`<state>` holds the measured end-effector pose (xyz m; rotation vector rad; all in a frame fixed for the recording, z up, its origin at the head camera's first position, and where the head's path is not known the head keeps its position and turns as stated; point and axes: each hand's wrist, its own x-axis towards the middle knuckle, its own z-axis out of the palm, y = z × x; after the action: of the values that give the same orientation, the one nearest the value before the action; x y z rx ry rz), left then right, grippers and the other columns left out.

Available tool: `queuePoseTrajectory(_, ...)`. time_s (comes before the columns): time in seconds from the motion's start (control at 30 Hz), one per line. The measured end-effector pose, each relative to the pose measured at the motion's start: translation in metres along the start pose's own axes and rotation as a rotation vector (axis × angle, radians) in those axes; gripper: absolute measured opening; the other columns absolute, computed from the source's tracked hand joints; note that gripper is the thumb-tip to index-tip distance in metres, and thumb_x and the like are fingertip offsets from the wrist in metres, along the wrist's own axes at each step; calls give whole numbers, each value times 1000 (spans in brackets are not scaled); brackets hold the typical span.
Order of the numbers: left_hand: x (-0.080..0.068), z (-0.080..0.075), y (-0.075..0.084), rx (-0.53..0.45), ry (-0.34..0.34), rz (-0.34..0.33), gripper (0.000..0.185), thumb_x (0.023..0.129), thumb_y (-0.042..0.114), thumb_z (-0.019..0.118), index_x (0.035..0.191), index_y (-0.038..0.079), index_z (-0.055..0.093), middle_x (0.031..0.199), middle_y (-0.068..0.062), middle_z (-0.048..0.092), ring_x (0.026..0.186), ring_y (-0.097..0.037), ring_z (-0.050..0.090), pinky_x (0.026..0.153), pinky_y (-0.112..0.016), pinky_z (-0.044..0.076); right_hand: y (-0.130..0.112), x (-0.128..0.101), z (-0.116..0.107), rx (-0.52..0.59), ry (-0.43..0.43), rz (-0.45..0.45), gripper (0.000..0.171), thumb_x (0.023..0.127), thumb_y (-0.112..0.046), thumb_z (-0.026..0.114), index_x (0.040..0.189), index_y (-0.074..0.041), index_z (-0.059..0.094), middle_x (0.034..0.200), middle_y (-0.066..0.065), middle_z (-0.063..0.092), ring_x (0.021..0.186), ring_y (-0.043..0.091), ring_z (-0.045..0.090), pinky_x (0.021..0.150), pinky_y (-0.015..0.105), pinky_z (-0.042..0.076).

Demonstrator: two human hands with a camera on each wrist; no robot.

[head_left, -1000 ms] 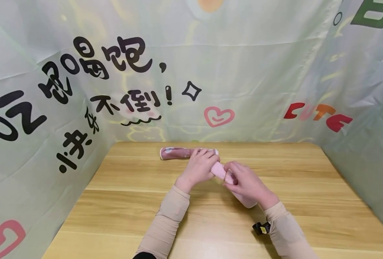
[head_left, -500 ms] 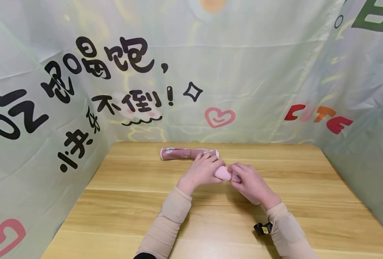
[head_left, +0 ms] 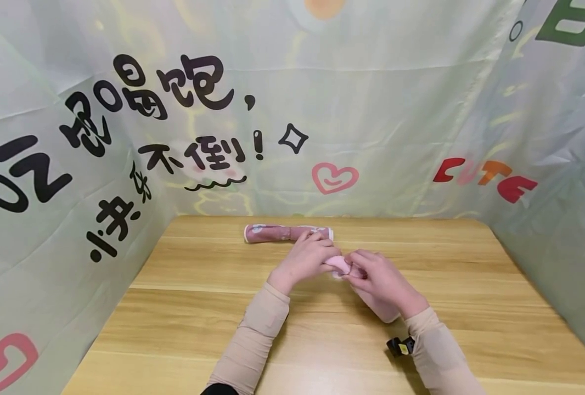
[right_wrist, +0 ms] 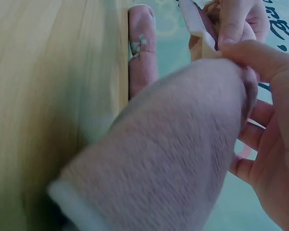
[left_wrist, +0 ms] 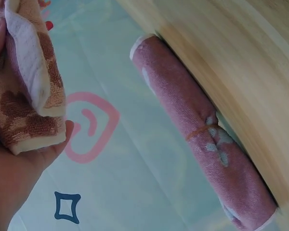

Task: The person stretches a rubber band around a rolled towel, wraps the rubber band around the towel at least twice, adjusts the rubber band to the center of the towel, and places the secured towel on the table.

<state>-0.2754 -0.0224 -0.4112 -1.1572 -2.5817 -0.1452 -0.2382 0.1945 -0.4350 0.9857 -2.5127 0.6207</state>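
Observation:
A pink towel (head_left: 378,304), rolled or folded into a long bundle, is held by both hands just above the table. My left hand (head_left: 304,259) grips its far end; in the left wrist view, this towel (left_wrist: 26,96) shows brown patches and a pale folded flap with cream edging. With thumb and fingertips my right hand (head_left: 385,281) pinches the towel near its middle. The lower part of the towel (right_wrist: 164,144) hangs toward the person, large in the right wrist view. Behind the left hand lies a rolled mauve towel (head_left: 266,234), with a thin band (left_wrist: 201,131) around its middle.
The wooden table (head_left: 198,318) ends at a printed cloth backdrop (head_left: 381,109), which also rises on both sides. Near the back edge, the mauve roll lies roughly parallel to it. A small black device (head_left: 400,346) sits at the right wrist.
My hands have drawn slightly closer together, and less pink towel shows between them. Its lower end rose, then dipped a little again. The mauve roll stays where it was.

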Motion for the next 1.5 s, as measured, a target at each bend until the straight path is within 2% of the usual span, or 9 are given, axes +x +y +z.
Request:
queuePoseTrajectory(0.17,-1,-2,-2,-2,-2,15,27,87,48,65,108,31,71,111,15,70,113,-12,56,109,-43,38,-2,0,-3,56,-12,22,14,89,-26,71,100,-22,63,87,-11,58,73,1,51,65,22,46)
queuePoseTrajectory(0.37,-3,-5,-5,-22,0,-7,27,86,44,68,111,32,70,117,16,69,130,-14,51,113,-43,34,-1,1,-2,36,38,-32,13,87,-24,73,93,-21,62,88,-9,58,73,2,48,65,22,44)
queuePoseTrajectory(0.63,-3,-4,-6,-25,14,1,30,87,44,67,114,31,70,115,16,70,124,-14,54,112,-42,34,0,1,0,50,92,-88,20,80,-17,79,90,-17,62,121,7,65,89,12,56,72,29,50)
queuePoseTrajectory(0.83,-4,-5,-7,-21,-2,-18,30,88,43,66,116,33,69,120,16,68,132,-14,49,114,-45,33,-3,3,3,38,120,-108,19,79,-17,79,90,-15,64,117,7,68,109,25,61,89,42,51)
queuePoseTrajectory(1.03,-5,-6,-10,-16,5,-16,27,88,42,66,113,32,70,123,15,67,131,-14,50,115,-45,32,-1,4,6,22,127,-128,19,82,-18,75,80,-17,57,110,4,70,111,27,61,95,43,48)
queuePoseTrajectory(1.17,-6,-7,-11,-21,17,-10,27,87,41,68,111,31,70,122,14,68,130,-16,51,114,-46,32,0,3,6,15,116,-112,20,84,-19,74,78,-17,56,110,4,69,112,27,60,95,42,48)
queuePoseTrajectory(1.27,-6,-8,-12,-27,26,-21,27,86,42,68,111,30,70,122,13,68,126,-17,53,113,-46,33,0,3,5,12,121,-89,15,83,-18,75,84,-16,60,112,5,69,110,26,60,92,43,50)
queuePoseTrajectory(1.4,-7,-8,-13,-12,55,-49,29,86,43,69,111,30,70,121,12,68,118,-16,55,112,-47,35,-1,3,2,28,134,-22,24,80,-16,78,100,-14,63,108,6,67,93,18,59,78,36,51)
queuePoseTrajectory(1.5,-6,-7,-13,-3,81,-39,29,85,43,69,111,29,70,120,11,68,115,-16,55,110,-48,36,-2,2,-1,47,110,59,36,81,-18,79,111,-12,61,100,3,64,81,11,52,68,28,47)
